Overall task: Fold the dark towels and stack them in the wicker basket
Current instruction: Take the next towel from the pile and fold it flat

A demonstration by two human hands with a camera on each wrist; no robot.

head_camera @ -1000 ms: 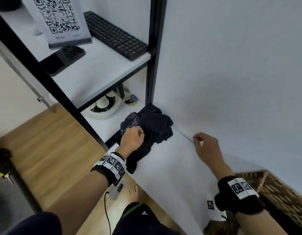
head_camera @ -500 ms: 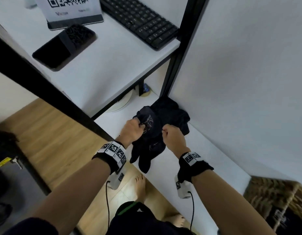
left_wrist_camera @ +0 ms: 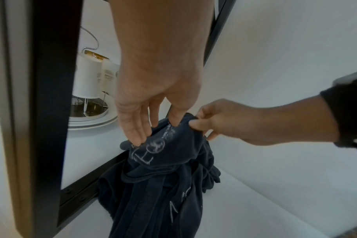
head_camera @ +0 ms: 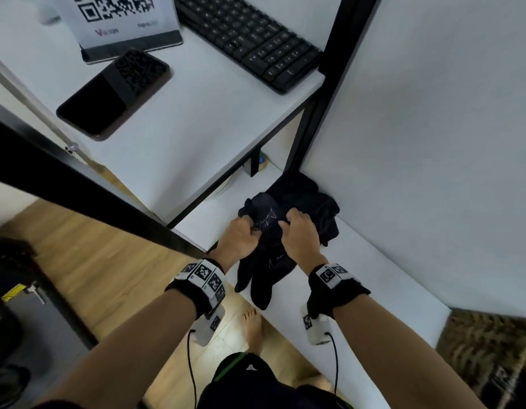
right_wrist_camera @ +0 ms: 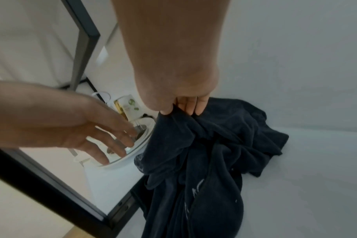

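Fingers of the left hand (left_wrist_camera: 153, 96) are pinching the top edge of a dark towel (left_wrist_camera: 163, 185) between thumb and forefinger while the other fingers are hanging straight, and beside them the right hand (left_wrist_camera: 230, 122) is nipping the same raised edge between thumb and fingertips (right_wrist_camera: 190, 106). Both hands are gripping the towel close together, probably to find a hem and work outward to the corners so the cloth can be opened for folding. It is hanging in a bunch from the two grips, its lower part draping over the front edge of the white shelf (head_camera: 388, 276), with more dark cloth lying crumpled behind it in the corner against the wall. Near the lower right, the wicker basket (head_camera: 486, 349) is sitting past the shelf's end, well apart from the towel. Compared with a second ago, the right hand is no longer resting by the wall on the bare shelf; it is now at the towel beside the left, and the head view is looking more steeply down.
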